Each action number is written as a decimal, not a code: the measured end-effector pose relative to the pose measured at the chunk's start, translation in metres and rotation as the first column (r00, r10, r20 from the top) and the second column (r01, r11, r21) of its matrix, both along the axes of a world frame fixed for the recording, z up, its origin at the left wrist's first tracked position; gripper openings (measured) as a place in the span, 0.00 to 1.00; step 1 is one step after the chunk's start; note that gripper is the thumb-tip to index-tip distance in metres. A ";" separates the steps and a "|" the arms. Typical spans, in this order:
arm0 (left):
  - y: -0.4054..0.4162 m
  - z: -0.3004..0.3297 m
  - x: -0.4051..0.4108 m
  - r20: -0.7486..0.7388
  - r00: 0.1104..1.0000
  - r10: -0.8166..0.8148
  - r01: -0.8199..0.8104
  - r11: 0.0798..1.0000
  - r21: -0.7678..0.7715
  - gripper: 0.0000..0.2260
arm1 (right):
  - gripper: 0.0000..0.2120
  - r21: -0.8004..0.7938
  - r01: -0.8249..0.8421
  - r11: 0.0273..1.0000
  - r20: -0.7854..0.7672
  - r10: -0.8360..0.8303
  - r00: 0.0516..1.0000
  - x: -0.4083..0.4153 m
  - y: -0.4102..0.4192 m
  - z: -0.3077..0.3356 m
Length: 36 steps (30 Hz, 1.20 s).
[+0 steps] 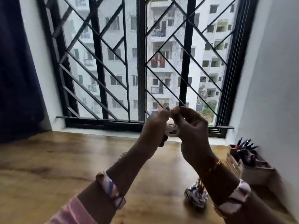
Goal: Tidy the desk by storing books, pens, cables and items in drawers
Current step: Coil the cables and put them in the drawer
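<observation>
Both hands are raised above the wooden desk, in front of the window. My left hand and my right hand are closed together on a small white coiled cable, which loops between them. A dark end of the cable hangs below the left hand. The frame is blurred, so the finer shape of the cable is unclear. A crumpled purple-and-white item lies on the desk under my right forearm.
A wooden organiser with several pens stands at the desk's right edge against the white wall. A barred window runs along the back. A dark curtain hangs at the left.
</observation>
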<state>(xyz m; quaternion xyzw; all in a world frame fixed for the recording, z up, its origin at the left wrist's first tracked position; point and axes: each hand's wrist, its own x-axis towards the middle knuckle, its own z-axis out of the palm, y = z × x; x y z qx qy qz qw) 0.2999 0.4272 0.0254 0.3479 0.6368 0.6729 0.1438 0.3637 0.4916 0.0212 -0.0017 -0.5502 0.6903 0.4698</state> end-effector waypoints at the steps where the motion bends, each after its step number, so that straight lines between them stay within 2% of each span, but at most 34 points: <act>1: -0.002 -0.002 0.006 -0.108 0.990 0.092 -0.093 0.996 -0.005 0.14 | 0.06 -0.058 -0.012 0.998 -0.004 0.012 1.000 0.002 -0.003 -0.001; 4: -0.016 -0.014 0.023 -0.425 0.847 0.319 -0.364 0.931 -0.025 0.10 | 0.07 -0.238 -0.084 0.968 0.042 0.096 0.994 0.000 -0.012 -0.005; 7: -0.047 -0.038 0.028 -0.668 0.643 0.374 -0.584 0.804 -0.112 0.13 | 0.06 -0.417 -0.189 0.889 0.181 0.285 0.941 -0.008 -0.030 -0.025; 9: -0.079 -0.053 0.023 -0.771 0.558 0.306 -0.686 0.692 -0.222 0.14 | 0.06 -0.370 -0.333 0.867 0.276 0.445 0.852 -0.008 -0.044 -0.046; 11: -0.118 -0.063 0.018 -0.805 0.537 0.253 -0.731 0.615 -0.295 0.13 | 0.06 -0.257 -0.508 0.822 0.359 0.570 0.739 -0.008 -0.063 -0.062; 13: -0.155 -0.071 0.019 -0.795 0.539 0.278 -0.726 0.631 -0.272 0.11 | 0.03 -0.155 -0.597 0.787 0.440 0.596 0.672 -0.009 -0.084 -0.066; 16: -0.206 -0.080 0.021 -0.749 0.548 0.372 -0.726 0.656 -0.205 0.09 | 0.05 0.003 -0.684 0.730 0.544 0.573 0.613 -0.021 -0.122 -0.067; 19: -0.258 -0.092 0.022 -0.694 0.580 0.426 -0.748 0.617 -0.246 0.10 | 0.07 0.019 -0.781 0.624 0.627 0.601 0.496 -0.030 -0.167 -0.074; 21: -0.298 -0.104 0.023 -0.681 0.566 0.465 -0.787 0.549 -0.280 0.08 | 0.11 -0.022 -0.828 0.560 0.690 0.608 0.393 -0.038 -0.202 -0.087; 23: -0.340 -0.118 0.024 -0.672 0.511 0.536 -0.848 0.442 -0.292 0.06 | 0.15 -0.014 -0.846 0.532 0.768 0.548 0.332 -0.046 -0.236 -0.104; 26: -0.421 -0.147 0.023 -0.581 0.444 0.682 -0.882 0.218 -0.418 0.06 | 0.15 0.121 -0.899 0.420 0.875 0.383 0.297 -0.055 -0.293 -0.135; 29: -0.501 -0.190 0.026 -0.437 0.411 0.800 -0.791 0.075 -0.607 0.08 | 0.11 0.198 -0.935 0.295 0.927 0.254 0.276 -0.057 -0.345 -0.165; 30: -0.523 -0.204 0.030 -0.415 0.399 0.818 -0.760 0.042 -0.648 0.10 | 0.07 0.222 -0.940 0.258 0.937 0.211 0.280 -0.057 -0.362 -0.174; 33: -0.570 -0.237 0.043 -0.384 0.409 0.828 -0.671 -0.013 -0.741 0.15 | 0.05 0.255 -0.955 0.151 0.956 0.112 0.273 -0.054 -0.411 -0.195; 36: -0.599 -0.257 0.048 -0.355 0.499 0.791 -0.590 0.010 -0.807 0.14 | 0.15 0.262 -0.965 0.007 0.965 0.021 0.262 -0.051 -0.455 -0.208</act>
